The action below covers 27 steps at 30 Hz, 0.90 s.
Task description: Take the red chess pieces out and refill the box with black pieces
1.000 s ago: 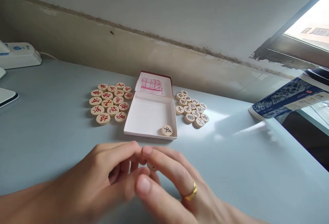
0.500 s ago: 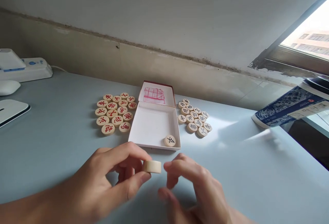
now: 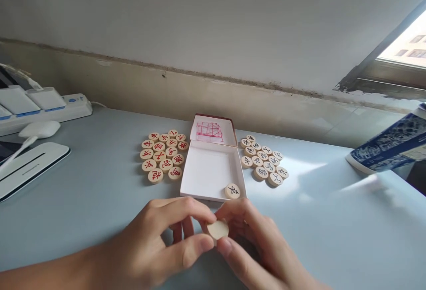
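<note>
Between the fingertips of my left hand (image 3: 173, 232) and my right hand (image 3: 256, 241) is a round, pale Chinese chess piece (image 3: 218, 229), a blank face tilted up. Both hands pinch it by its edge, just in front of an open white box (image 3: 206, 172). One black-marked Chinese chess piece (image 3: 232, 191) lies in the box's near right corner. Left of the box, several red-marked pieces (image 3: 159, 156) lie face up in a cluster. On its right side are several black-marked pieces (image 3: 263, 156), also face up.
The box's lid (image 3: 213, 130) leans back with a pink grid drawn inside. At the left are a white power strip (image 3: 78, 105), a white mouse-shaped device (image 3: 40, 129) and a flat white pad (image 3: 40, 165). A blue patterned cup (image 3: 386, 141) lies tilted at the right, near the wall (image 3: 213, 32).
My right hand has come in and closed on the piece that my left hand held alone. The piece has turned so its flat face shows. The view has shifted left.
</note>
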{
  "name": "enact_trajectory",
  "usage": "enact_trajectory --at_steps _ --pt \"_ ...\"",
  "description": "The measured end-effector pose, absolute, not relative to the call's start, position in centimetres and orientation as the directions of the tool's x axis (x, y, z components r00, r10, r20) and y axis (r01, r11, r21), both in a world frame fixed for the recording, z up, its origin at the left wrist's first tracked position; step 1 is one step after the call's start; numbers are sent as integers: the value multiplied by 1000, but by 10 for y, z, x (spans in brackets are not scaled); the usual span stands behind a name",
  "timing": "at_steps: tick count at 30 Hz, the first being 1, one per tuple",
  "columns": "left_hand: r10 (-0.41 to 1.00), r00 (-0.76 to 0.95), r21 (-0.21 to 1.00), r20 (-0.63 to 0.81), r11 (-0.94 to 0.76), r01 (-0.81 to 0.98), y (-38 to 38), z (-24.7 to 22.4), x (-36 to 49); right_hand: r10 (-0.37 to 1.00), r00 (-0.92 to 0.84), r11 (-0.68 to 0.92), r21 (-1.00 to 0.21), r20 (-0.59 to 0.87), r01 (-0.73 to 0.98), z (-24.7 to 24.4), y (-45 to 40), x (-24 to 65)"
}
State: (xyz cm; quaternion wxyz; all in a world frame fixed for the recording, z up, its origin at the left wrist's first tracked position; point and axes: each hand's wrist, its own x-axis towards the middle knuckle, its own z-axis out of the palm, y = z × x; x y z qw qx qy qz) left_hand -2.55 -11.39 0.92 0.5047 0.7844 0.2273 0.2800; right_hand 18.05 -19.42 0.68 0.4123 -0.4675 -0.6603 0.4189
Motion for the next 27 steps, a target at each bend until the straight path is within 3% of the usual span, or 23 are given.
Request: enact_trajectory --at_steps 11,19,27 --pt "672 730 931 121 -332 151 -116 9 -21 956 -214 259 -923 202 286 -23 -192 180" --pt "607 654 760 450 -645 76 -113 2 -22 986 -142 119 -974 92 195 10 -195 177" --pt "528 741 707 415 -699 101 -110 4 -21 979 -165 146 -972 116 183 8 -192 178"
